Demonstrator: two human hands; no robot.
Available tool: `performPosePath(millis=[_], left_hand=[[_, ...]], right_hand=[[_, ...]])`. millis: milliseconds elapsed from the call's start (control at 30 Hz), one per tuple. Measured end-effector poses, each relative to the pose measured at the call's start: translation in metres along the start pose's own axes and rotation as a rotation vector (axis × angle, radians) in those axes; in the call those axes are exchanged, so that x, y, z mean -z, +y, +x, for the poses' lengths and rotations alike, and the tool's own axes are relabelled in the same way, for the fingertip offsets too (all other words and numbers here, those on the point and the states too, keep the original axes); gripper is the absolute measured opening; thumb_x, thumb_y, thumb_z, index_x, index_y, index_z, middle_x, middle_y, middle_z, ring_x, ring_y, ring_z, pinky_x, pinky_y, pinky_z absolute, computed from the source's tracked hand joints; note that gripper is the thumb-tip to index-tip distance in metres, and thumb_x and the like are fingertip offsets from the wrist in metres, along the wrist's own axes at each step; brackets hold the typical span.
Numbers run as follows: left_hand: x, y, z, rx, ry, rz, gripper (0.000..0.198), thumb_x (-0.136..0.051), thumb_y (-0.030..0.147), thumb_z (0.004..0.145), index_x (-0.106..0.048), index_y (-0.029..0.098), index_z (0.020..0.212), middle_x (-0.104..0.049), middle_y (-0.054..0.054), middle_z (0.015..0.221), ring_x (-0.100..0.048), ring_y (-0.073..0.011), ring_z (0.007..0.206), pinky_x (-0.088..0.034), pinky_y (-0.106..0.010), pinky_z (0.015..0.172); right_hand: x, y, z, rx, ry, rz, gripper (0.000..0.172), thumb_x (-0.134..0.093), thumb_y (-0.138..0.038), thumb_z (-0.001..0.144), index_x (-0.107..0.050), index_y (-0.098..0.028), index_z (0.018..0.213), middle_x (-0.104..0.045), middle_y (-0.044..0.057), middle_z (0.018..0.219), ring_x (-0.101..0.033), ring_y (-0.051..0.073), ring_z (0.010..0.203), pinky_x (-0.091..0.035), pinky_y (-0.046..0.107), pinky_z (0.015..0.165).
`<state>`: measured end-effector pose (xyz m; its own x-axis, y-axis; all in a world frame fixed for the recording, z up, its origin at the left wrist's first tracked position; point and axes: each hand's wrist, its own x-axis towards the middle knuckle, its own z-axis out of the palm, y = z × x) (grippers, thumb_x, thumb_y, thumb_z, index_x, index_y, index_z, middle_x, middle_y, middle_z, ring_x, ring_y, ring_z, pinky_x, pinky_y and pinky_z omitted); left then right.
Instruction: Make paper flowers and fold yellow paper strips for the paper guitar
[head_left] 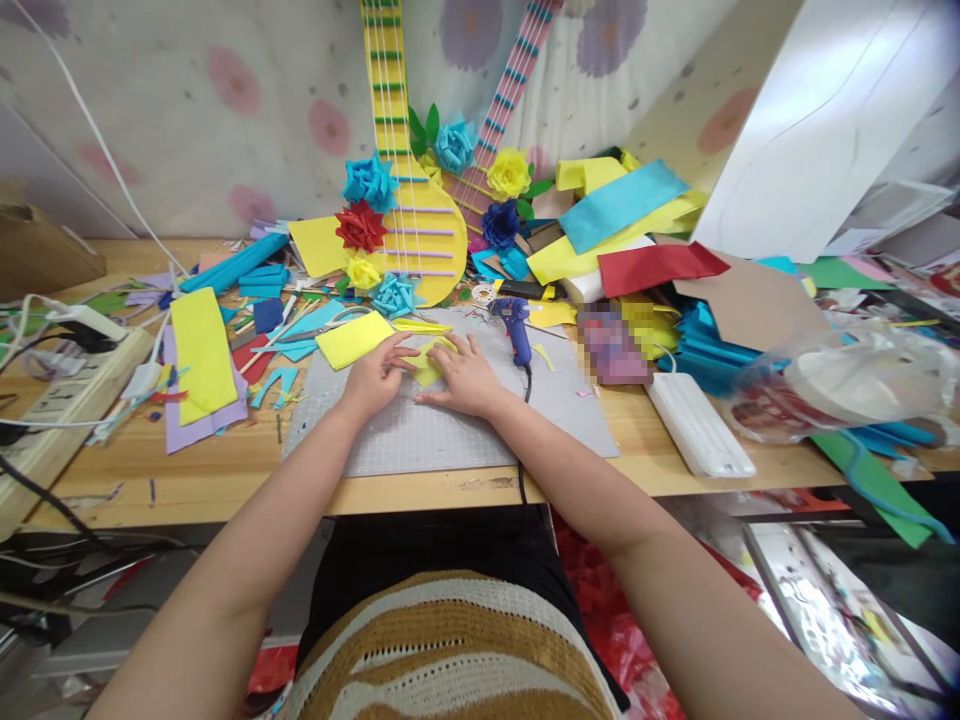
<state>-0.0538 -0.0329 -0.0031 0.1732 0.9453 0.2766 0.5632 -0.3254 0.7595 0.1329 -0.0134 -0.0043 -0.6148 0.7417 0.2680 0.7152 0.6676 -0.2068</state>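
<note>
The table [225, 490] is wood, smooth and pale, with a rough, scuffed patch at its front edge. Near that edge, the grey cutting mat [420, 450] looks matt, and the small yellow piece [427, 372] on it is matt and paper-like. The blue glue gun [513, 325] has a smooth plastic body. Toward the right edge sit a smooth white plastic box [701, 425] and a clear, glossy, wrinkled plastic bag [776, 400]. Along the back edge, the red flower [361, 228] looks crinkled, like paper.

Glue gun [514, 322] on cutting mat [435, 440], right of paper piece [427, 371]; guitar [435, 243] behind mat.
</note>
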Motion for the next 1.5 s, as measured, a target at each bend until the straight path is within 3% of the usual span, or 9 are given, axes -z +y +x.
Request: performPosePath(millis=[133,333,433,567,700,933,1067,1300,1500], left_hand=[[0.002,0.0,0.001,0.044,0.001,0.074,0.066,-0.04,0.006,0.064,-0.048,0.017,0.128,-0.069,-0.005,0.106,-0.066,-0.0172,0.093,-0.052,-0.024,0.066],[0.004,-0.001,0.003,-0.02,-0.086,0.3,0.065,-0.042,0.004,0.065,-0.052,0.021,0.127,-0.068,0.0,0.111,-0.058,-0.019,0.11,-0.046,-0.034,0.095],[0.003,0.0,0.003,-0.036,-0.092,0.387,0.064,-0.041,0.005,0.066,-0.052,0.021,0.128,-0.068,0.001,0.11,-0.053,-0.0198,0.117,-0.042,-0.036,0.101],[0.001,0.001,0.002,-0.131,-0.093,0.475,0.061,-0.042,0.007,0.067,-0.056,0.02,0.125,-0.069,0.002,0.107,-0.055,-0.0188,0.115,-0.037,-0.038,0.107],[-0.001,0.003,0.002,-0.233,-0.062,0.485,0.052,-0.042,0.011,0.069,-0.063,0.021,0.115,-0.073,0.002,0.094,-0.065,-0.0178,0.096,-0.037,-0.042,0.107],[-0.001,0.006,0.003,-0.25,-0.079,0.486,0.046,-0.044,0.011,0.07,-0.065,0.023,0.109,-0.073,0.0,0.093,-0.066,-0.0176,0.091,-0.037,-0.043,0.105],[-0.001,0.005,0.003,-0.221,-0.07,0.477,0.043,-0.046,0.014,0.073,-0.063,0.022,0.112,-0.073,-0.001,0.095,-0.065,-0.0181,0.091,-0.036,-0.042,0.104],[-0.01,0.003,0.005,-0.152,-0.052,0.441,0.04,-0.054,0.023,0.075,-0.058,0.018,0.115,-0.071,-0.003,0.092,-0.059,-0.0222,0.094,-0.036,-0.042,0.099],[-0.014,0.007,0.005,-0.062,-0.049,0.408,0.045,-0.055,0.019,0.071,-0.053,0.018,0.116,-0.069,-0.004,0.092,-0.058,-0.0233,0.094,-0.038,-0.041,0.092]], right_hand=[[0.0,-0.003,0.003,-0.029,0.029,-0.004,0.056,-0.056,-0.057,0.076,-0.054,-0.012,0.11,-0.06,0.016,0.116,-0.034,0.033,0.129,-0.016,0.052,0.108],[-0.002,0.002,0.006,-0.02,0.057,-0.038,0.02,-0.045,-0.022,0.087,-0.058,-0.015,0.101,-0.064,0.011,0.105,-0.039,0.027,0.124,-0.021,0.046,0.107],[-0.003,0.005,0.007,0.017,0.072,-0.023,0.026,-0.037,-0.01,0.088,-0.061,-0.017,0.096,-0.064,0.008,0.105,-0.039,0.023,0.121,-0.026,0.042,0.103],[-0.001,0.01,0.008,-0.042,0.062,-0.033,0.023,-0.042,-0.015,0.088,-0.065,-0.018,0.084,-0.062,0.006,0.111,-0.042,0.023,0.107,-0.034,0.039,0.091],[0.001,0.016,0.008,-0.132,0.043,-0.041,0.027,-0.041,-0.016,0.088,-0.066,-0.019,0.078,-0.063,0.006,0.106,-0.043,0.023,0.097,-0.036,0.038,0.085],[0.007,0.01,0.005,0.03,0.016,0.045,0.03,-0.04,-0.01,0.084,-0.063,-0.018,0.102,-0.059,0.006,0.114,-0.043,0.021,0.101,-0.037,0.033,0.085],[0.007,0.01,0.002,0.091,-0.055,0.144,0.023,-0.045,-0.017,0.085,-0.065,-0.019,0.096,-0.062,0.005,0.105,-0.047,0.019,0.099,-0.038,0.03,0.083],[0.001,0.016,0.005,-0.08,-0.074,0.31,0.021,-0.049,-0.026,0.086,-0.063,-0.02,0.1,-0.061,0.005,0.105,-0.055,0.015,0.095,-0.04,0.027,0.079],[-0.001,0.008,0.009,-0.276,-0.063,0.388,0.028,-0.049,-0.025,0.084,-0.052,-0.021,0.111,-0.066,0.0,0.092,-0.058,0.013,0.08,-0.04,0.026,0.068]])
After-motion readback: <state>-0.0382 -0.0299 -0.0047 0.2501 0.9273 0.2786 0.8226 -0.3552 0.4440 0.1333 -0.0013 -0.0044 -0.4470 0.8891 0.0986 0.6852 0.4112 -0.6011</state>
